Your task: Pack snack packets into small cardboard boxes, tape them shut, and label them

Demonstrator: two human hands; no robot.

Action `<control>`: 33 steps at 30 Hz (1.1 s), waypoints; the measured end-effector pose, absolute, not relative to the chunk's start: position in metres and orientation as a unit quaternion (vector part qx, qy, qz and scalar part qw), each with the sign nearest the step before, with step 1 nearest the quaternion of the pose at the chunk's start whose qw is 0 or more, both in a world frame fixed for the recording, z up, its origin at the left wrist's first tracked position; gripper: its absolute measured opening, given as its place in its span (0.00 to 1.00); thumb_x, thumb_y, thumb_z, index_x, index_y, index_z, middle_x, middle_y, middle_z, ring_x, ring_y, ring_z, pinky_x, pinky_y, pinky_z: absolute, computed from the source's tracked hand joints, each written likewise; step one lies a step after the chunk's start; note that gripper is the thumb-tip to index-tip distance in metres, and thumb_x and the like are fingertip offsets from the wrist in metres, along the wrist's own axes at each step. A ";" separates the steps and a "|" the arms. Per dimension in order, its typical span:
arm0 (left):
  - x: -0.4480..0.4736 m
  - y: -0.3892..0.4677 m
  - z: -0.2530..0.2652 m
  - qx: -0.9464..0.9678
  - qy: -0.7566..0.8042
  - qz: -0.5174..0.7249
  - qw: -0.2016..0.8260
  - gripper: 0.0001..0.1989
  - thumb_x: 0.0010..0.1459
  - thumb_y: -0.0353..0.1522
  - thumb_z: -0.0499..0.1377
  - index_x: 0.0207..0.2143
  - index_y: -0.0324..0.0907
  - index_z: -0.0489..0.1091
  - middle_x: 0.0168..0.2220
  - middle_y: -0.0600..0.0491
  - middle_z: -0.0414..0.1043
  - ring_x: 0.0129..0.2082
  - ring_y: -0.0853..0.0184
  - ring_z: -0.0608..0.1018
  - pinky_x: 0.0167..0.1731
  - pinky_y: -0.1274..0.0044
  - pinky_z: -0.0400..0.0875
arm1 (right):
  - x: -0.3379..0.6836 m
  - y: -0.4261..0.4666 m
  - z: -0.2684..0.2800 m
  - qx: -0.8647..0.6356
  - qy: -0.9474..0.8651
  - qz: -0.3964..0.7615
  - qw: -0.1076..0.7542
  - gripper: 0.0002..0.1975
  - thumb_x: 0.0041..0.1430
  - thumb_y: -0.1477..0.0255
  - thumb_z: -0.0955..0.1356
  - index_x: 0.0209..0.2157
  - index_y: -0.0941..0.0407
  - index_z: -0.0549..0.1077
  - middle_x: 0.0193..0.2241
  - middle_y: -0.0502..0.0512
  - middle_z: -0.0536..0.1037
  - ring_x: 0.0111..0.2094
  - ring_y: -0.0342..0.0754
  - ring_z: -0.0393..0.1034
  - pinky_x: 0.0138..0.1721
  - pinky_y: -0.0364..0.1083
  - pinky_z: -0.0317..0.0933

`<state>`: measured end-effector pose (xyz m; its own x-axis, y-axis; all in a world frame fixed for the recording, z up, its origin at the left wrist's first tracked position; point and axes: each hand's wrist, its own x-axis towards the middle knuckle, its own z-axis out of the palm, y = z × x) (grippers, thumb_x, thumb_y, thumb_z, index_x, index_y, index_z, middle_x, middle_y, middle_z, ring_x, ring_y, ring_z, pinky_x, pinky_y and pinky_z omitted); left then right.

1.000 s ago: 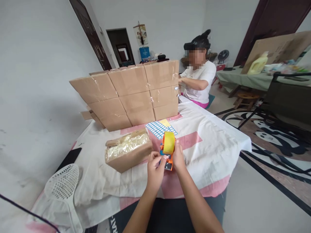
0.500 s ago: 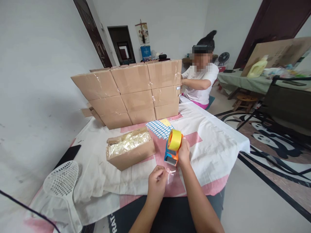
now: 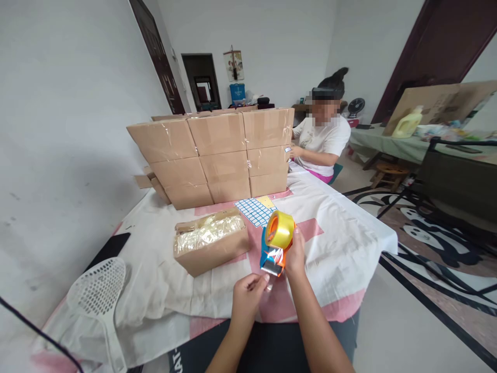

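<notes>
Compared with half a second ago, a glossy stretch of clear film (image 3: 277, 254) now gleams across the blue-and-orange plastic tape dispenser (image 3: 265, 252), below its fat, shiny yellow roll of tape (image 3: 283, 231). The co-worker's hand (image 3: 296, 151), at the far right edge of the wall of stacked brown cardboard boxes (image 3: 229, 168), is lower.

The right hand (image 3: 295, 254) has its grip wrapped around the dispenser's side, holding it above the bench (image 3: 337, 254), which is draped in creased white-and-pink cloth. The left hand (image 3: 245, 296), just below, presses thumb and forefinger together; a blurred, transparent scrap (image 3: 269, 287) shows beside the tips, whether pinched I cannot tell.

To the left rests an oblong brown cardboard box (image 3: 221, 255), its top crinkled with shiny, pale film.
</notes>
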<state>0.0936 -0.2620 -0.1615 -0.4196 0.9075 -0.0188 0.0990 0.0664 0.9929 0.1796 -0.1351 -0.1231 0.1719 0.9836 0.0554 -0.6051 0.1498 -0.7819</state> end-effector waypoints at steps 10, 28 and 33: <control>0.089 -0.263 -0.161 0.417 0.631 0.561 0.337 0.24 0.53 0.53 0.62 0.22 0.42 0.75 0.20 0.51 0.75 0.25 0.63 0.75 0.29 0.75 0.67 | 0.176 -0.139 -0.124 -0.329 -0.259 0.617 0.666 0.17 0.57 0.55 0.71 0.39 0.53 0.77 0.34 0.50 0.80 0.34 0.49 0.76 0.35 0.46 0.70; 0.091 -0.259 -0.149 0.430 0.614 0.573 0.331 0.21 0.48 0.51 0.66 0.23 0.42 0.78 0.23 0.51 0.75 0.26 0.63 0.74 0.30 0.74 0.67 | 0.172 -0.141 -0.126 -0.339 -0.290 0.719 0.533 0.14 0.57 0.56 0.68 0.34 0.53 0.74 0.23 0.50 0.78 0.23 0.52 0.74 0.26 0.48 0.69; 0.080 -0.251 -0.133 0.402 0.607 0.603 0.327 0.26 0.48 0.54 0.67 0.18 0.41 0.72 0.19 0.55 0.66 0.23 0.68 0.66 0.25 0.77 0.61 | 0.170 -0.139 -0.129 -0.334 -0.346 0.698 0.530 0.16 0.56 0.56 0.69 0.32 0.56 0.75 0.25 0.53 0.79 0.26 0.53 0.75 0.27 0.49 0.69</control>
<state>0.0799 -0.2511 -0.1330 -0.4639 0.8815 0.0881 0.0931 -0.0504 0.9944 0.1703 -0.1388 -0.1293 -0.2155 0.9715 -0.0991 -0.5089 -0.1984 -0.8377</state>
